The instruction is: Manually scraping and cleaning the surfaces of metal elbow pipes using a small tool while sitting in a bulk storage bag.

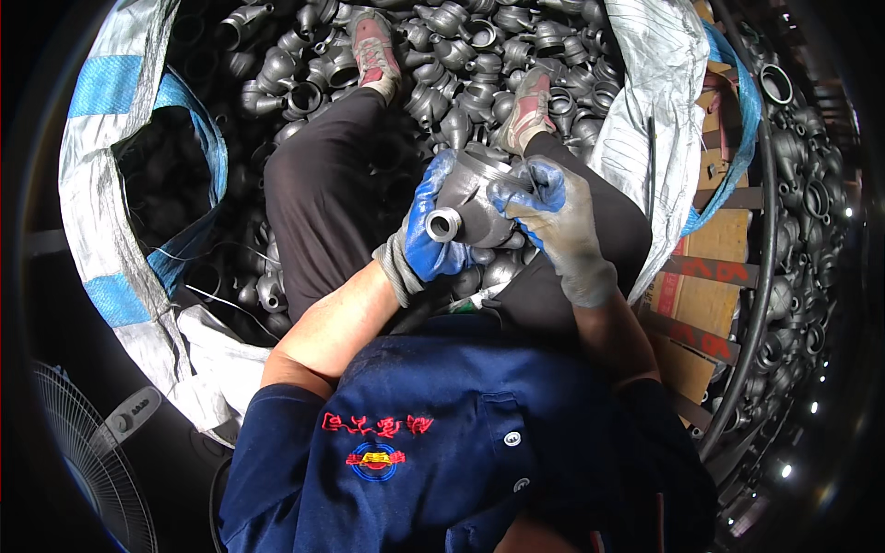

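Observation:
A grey cast metal pipe fitting (pixel 470 198), round-bodied with a threaded upper rim and a short open spout, is held up between my knees. My left hand (pixel 431 230), in a blue-coated glove with a grey cuff, wraps round its left side and underside. At the fitting's right side is my right hand (pixel 558 217), in a worn grey-and-blue glove, its fingers bent and pinched against the body near the threads. Whether those fingers also hold something small cannot be made out. Loose fittings of the same kind (pixel 452 78) lie heaped under and around my legs.
White woven bulk-bag walls (pixel 88 198) with blue strap loops rise on both sides. Wooden slats (pixel 710 286) and a dark curved bar stand at the right, with more fittings (pixel 793 230) beyond. A fan (pixel 88 452) sits at the lower left. Thin white strands (pixel 217 297) trail near my left leg.

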`<state>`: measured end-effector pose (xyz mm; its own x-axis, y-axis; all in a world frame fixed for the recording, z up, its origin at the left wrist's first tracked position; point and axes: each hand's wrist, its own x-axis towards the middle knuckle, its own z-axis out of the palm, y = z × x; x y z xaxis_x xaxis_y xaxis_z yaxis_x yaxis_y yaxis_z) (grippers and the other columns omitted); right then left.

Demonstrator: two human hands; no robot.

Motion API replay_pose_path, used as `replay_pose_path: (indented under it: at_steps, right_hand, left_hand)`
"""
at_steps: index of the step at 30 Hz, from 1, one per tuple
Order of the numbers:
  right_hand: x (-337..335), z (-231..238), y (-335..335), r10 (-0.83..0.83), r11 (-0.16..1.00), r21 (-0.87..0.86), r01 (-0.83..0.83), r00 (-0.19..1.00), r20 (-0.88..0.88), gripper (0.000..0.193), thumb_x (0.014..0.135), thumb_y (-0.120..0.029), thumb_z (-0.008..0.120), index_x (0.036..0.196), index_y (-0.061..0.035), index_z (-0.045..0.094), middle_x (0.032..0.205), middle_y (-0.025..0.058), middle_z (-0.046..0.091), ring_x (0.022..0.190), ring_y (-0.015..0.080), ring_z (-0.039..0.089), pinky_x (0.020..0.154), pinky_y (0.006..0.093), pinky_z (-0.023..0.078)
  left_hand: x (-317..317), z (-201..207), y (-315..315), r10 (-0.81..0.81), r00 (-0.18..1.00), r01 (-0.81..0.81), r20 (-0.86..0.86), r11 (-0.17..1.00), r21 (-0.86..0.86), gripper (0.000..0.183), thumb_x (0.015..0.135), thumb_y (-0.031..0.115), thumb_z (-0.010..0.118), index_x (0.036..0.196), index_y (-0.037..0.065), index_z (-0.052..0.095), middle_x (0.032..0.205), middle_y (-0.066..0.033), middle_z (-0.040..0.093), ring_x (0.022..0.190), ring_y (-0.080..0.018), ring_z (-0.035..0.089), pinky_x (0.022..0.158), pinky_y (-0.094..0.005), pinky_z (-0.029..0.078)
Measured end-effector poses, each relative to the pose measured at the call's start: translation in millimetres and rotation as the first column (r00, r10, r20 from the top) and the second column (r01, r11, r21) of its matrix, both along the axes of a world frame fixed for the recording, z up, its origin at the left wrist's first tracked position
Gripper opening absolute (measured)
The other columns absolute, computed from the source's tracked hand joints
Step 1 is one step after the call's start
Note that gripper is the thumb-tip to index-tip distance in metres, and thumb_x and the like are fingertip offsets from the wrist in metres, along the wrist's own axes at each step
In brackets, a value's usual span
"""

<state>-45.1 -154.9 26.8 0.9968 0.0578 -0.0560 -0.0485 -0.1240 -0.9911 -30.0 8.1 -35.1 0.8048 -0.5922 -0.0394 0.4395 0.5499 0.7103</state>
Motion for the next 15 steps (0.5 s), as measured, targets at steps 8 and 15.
replay_pose_path:
  at_steps: [8,15]
  right_hand:
    - [5.4,10.8,-25.3,0.135,0.986,0.131,-0.105,0.959,-0.250,0.019,0.078,-0.008,0.069,0.095,-0.0013,0.065,0.074,-0.0017,0.061,0.066,0.0038,0.052,0.061,0.0206,0.043]
    - [3.2,2.2,-11.2,0.109,0.990,0.119,-0.082,0.962,-0.250,0.018,0.078,-0.001,0.067,0.095,0.0014,0.062,0.080,0.0010,0.061,0.068,0.0045,0.054,0.061,0.0196,0.045]
  left_hand:
    - [3.7,3.7,-5.0,-0.223,0.940,0.134,-0.260,0.938,-0.319,0.054,0.094,0.043,0.043,0.132,0.005,0.038,0.121,-0.0149,0.054,0.101,-0.0265,0.061,0.081,-0.0381,0.055]
    - [1.0,8.6,-0.8,-0.073,0.996,0.071,-0.054,0.996,-0.046,0.060,0.094,0.053,0.033,0.131,0.006,0.040,0.117,-0.0142,0.058,0.097,-0.0262,0.063,0.074,-0.0369,0.057]
